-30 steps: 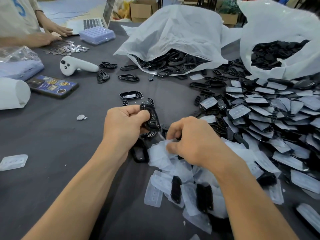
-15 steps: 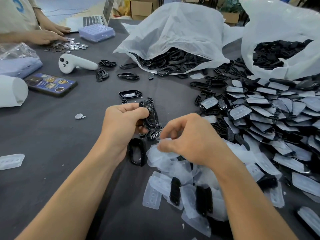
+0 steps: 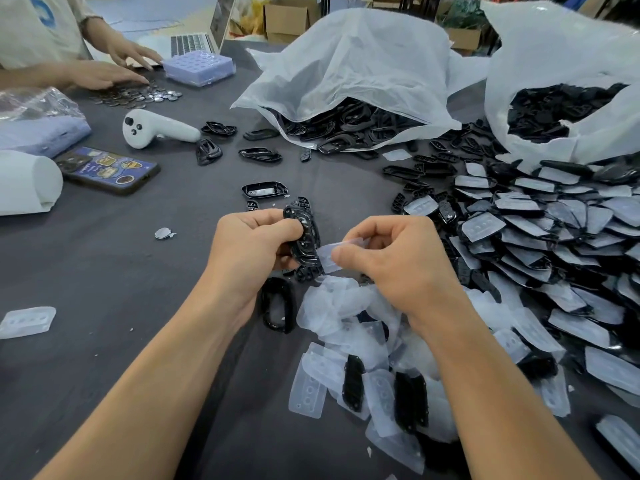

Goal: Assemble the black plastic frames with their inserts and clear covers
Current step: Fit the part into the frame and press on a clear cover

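Observation:
My left hand [image 3: 252,247] grips a black plastic frame [image 3: 304,233], held upright above the dark table. My right hand [image 3: 391,258] pinches a clear cover [image 3: 329,256] right beside the frame's lower edge. Below my hands lies a loose heap of clear covers [image 3: 346,306] with black inserts [image 3: 353,382] among them. Another black frame [image 3: 277,303] lies flat under my left wrist. A large spread of assembled pieces [image 3: 540,237] covers the table to the right.
Two white bags of black parts [image 3: 346,64] [image 3: 568,109] stand at the back. A white controller [image 3: 152,128], a phone [image 3: 107,169] and a lone clear cover [image 3: 26,320] lie on the left. Another person's hands [image 3: 104,72] sort coin cells [image 3: 138,95] at far left.
My right hand lifted a clear cover out of the heap and brought it up beside the frame. My left hand kept its hold on the frame.

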`<state>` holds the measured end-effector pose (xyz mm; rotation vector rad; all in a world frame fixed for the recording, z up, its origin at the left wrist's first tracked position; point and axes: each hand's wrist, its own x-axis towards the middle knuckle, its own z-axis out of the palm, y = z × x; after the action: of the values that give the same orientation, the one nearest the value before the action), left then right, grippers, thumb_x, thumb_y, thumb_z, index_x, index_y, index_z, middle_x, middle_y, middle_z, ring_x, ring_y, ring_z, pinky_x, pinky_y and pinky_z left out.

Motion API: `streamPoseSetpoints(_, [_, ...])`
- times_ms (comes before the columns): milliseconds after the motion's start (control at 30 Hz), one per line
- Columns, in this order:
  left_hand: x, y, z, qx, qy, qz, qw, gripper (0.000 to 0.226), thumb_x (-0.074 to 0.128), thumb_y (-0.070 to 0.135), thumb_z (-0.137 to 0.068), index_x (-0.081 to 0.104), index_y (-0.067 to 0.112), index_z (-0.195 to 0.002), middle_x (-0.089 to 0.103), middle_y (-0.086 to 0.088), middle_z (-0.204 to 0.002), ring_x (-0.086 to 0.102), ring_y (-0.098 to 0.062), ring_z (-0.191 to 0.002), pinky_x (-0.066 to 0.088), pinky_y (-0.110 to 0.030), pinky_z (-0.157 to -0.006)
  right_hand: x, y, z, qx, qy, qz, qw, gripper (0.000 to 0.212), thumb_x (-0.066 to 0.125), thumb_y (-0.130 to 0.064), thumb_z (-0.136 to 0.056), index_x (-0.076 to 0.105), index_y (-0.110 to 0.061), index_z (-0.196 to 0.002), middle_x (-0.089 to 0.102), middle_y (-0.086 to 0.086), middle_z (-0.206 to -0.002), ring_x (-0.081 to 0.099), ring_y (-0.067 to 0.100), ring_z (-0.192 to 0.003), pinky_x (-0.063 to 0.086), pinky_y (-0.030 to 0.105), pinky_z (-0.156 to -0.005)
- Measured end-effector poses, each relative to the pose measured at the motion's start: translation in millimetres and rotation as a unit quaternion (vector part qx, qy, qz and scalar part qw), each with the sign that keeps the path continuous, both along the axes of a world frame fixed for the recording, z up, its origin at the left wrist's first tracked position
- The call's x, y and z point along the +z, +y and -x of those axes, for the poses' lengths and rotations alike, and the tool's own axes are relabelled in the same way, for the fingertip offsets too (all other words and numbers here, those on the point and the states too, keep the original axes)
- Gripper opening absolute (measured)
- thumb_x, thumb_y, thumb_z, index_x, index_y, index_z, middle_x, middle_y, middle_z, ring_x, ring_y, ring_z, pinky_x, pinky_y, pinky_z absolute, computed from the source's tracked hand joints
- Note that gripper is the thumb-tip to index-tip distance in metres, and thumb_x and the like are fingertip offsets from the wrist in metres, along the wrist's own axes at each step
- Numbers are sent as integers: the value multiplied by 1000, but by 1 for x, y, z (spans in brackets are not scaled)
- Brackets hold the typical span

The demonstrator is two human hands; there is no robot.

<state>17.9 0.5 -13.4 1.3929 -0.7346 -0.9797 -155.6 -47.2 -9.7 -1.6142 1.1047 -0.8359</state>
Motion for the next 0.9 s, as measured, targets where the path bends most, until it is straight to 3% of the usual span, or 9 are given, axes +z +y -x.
streamPoseSetpoints(133, [-2, -1, 1, -6, -8, -1, 1000, 28, 69, -1, -89, 81, 14, -68, 71, -10, -73, 55, -19, -61, 47, -20, -47, 0, -3, 0, -66, -37, 12, 997, 11, 83, -32, -70, 77, -24, -74, 68, -6, -60, 52, 10, -51, 44, 33, -54])
streamPoseSetpoints(233, [-3, -1, 1, -9, -8, 1, 1000, 27, 69, -2, -89, 81, 13, -69, 71, -10, -72, 53, -19, -59, 47, -20, -47, 3, -2, -1, -92, -65, -4, 994, 30, 74, -50, -77, 74, -20, -75, 73, -3, -65, 62, 9, -55, 50, 38, -64])
streamPoseSetpoints(333, [-5, -1, 1, -18, -13, 0, 1000, 26, 69, -2, -89, 81, 11, -70, 71, -9, -72, 55, -18, -58, 47, -21, -47, 2, -3, 1, -99, -74, -6, 992, 4, 76, -23, -80, 74, -21, -78, 71, 0, -64, 59, 7, -51, 48, 32, -61])
streamPoseSetpoints(433, [-9, -2, 1, -23, -26, -6, 999, 18, 70, -1, -89, 79, 4, -74, 72, -10, -73, 57, -20, -61, 50, -22, -49, 1, -2, 2, -60, -90, -19, 994, 27, 70, -2, -80, 72, -23, -96, 68, 3, -63, 53, 12, -50, 48, 24, -54])
streamPoseSetpoints(567, [-10, -1, 5, -23, -49, 14, 998, 8, 74, 5, -83, 76, 1, -76, 70, -11, -71, 56, -24, -65, 51, -26, -52, 5, 1, -2, -53, -111, -16, 992, 15, 74, -1, -79, 71, -16, -79, 71, 9, -62, 58, 16, -48, 46, 24, -46])
streamPoseSetpoints(733, [1, 8, 2, -102, -38, 105, 988, 13, 70, 10, -77, 82, 16, -77, 74, -7, -70, 64, -20, -62, 52, -29, -57, 0, 0, -1, -120, 10, 62, 991, 16, 84, -18, -75, 75, -32, -75, 73, -8, -62, 65, 6, -54, 52, 22, -54])
streamPoseSetpoints(900, [2, 7, 12, -123, -34, 81, 988, 21, 66, 8, -77, 84, 16, -86, 78, -14, -81, 71, -24, -68, 59, -35, -62, 4, 5, -8, -38, -145, -68, 986, 12, 78, -5, -88, 76, -7, -76, 71, 7, -63, 61, 12, -50, 51, 22, -49])
